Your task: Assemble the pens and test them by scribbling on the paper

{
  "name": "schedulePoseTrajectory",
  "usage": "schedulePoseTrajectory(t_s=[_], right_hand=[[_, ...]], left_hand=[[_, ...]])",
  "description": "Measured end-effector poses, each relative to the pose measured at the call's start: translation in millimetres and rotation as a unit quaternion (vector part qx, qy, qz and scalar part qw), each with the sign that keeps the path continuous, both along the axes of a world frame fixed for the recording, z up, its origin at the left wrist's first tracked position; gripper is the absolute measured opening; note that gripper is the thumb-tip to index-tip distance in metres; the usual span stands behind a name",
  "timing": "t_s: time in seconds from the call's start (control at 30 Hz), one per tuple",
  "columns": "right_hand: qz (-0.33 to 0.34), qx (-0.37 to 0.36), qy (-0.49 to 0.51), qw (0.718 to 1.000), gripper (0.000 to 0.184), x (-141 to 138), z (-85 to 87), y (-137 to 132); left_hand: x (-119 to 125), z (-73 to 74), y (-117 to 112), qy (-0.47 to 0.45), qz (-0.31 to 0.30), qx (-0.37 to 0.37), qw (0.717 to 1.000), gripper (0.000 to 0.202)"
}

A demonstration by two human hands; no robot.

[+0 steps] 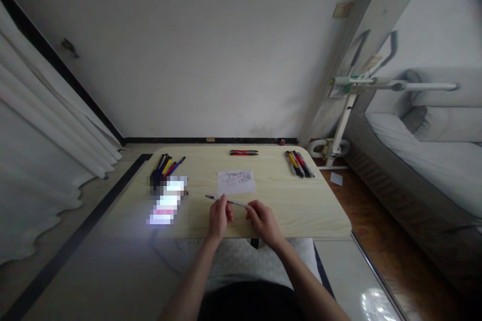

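A thin pen (238, 203) with a clear or white barrel and a dark end is held crosswise between my two hands, above the near part of the table. My left hand (219, 216) pinches it near its dark end, which points left. With thumb and fingers closed, my right hand (263, 220) grips the pen's other end. Just beyond the hands lies a white sheet of paper (236, 182) covered with dark scribbles.
On the pale wooden table (203, 160), several pens (299, 164) lie at the right and more pens (165, 165) at the left. Red and black pens (244, 152) rest at the far edge. A bright pixelated patch (167, 200) covers something at the left.
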State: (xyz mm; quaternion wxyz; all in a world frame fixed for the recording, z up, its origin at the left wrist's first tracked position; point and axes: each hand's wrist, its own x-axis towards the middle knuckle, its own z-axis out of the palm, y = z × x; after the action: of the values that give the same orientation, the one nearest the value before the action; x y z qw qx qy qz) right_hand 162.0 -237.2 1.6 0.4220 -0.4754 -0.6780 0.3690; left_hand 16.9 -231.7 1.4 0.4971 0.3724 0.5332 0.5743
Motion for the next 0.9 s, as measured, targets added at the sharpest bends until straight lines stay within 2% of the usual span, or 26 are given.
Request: schedulePoseTrajectory(t_s=[0.27, 0.4, 0.6, 0.9], right_hand=[[-0.003, -0.01, 0.017, 1.0, 0.02, -1, -4.6, 1], [-0.013, -0.003, -0.008, 1.0, 0.02, 0, -0.9, 1], [-0.003, -0.003, -0.021, 1.0, 0.029, 0, 4.8, -1], [-0.005, -0.003, 0.005, 1.0, 0.018, -1, -6.8, 2]], left_hand=[[0, 2.3, 0, 0.004, 0.002, 0.006, 1.0, 0.043], [0, 3.5, -1, 0.016, 0.0, 0.006, 1.0, 0.044], [1, 5.4, -1, 0.017, -0.003, 0.006, 1.0, 0.045], [0, 2.0, 0, 0.017, -0.009, 0.011, 1.0, 0.045]])
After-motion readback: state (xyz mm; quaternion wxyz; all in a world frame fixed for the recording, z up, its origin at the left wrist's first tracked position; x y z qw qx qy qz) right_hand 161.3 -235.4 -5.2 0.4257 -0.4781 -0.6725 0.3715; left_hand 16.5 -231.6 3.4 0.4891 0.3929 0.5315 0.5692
